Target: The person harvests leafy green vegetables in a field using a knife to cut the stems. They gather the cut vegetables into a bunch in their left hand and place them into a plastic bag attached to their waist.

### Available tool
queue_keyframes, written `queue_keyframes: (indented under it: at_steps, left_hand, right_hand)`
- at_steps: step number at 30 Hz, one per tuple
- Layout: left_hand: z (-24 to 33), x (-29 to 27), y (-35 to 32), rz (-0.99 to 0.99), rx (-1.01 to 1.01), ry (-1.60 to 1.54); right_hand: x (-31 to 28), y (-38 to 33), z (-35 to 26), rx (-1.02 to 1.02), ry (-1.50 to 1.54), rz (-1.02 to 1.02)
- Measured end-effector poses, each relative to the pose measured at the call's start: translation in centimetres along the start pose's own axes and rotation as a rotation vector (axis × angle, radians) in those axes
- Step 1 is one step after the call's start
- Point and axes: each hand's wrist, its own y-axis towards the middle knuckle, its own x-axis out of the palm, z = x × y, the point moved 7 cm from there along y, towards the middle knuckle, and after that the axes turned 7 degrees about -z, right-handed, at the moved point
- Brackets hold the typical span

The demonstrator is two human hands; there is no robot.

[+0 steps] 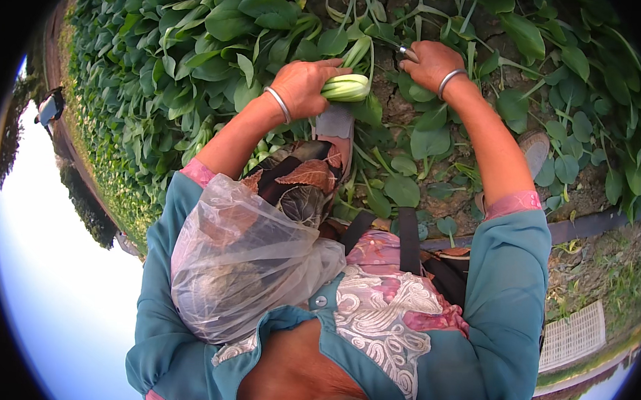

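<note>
We are seeing pale-stemmed greens in the left hand, which is gripping them firmly. To their right, the right hand is closing round a small knife. Nearer the body, below the left hand, translucent plastic is bulging; we are not making out its contents. Well beyond the right forearm, a white grid-sided crate is lying.

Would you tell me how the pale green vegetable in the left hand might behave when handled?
The vegetable in the left hand would probably feel firm, given its thick stalks. Those plump stalks may bruise if squeezed hard. Its rounded outline might let it roll.
</note>
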Motion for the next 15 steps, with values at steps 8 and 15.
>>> queue_keyframes:
  at_steps: [8, 15]
  left_hand:
    - [3.2, -2.1, -1.4, 0.100, 0.116, -0.165]
    - [4.8, -4.6, -2.3, 0.157, 0.178, -0.280]
  right_hand:
    - [0.1, -0.5, -3.0, -0.134, 1.228, -0.001]
    - [-4.1, -1.7, -4.1, -0.202, 1.372, 0.169]
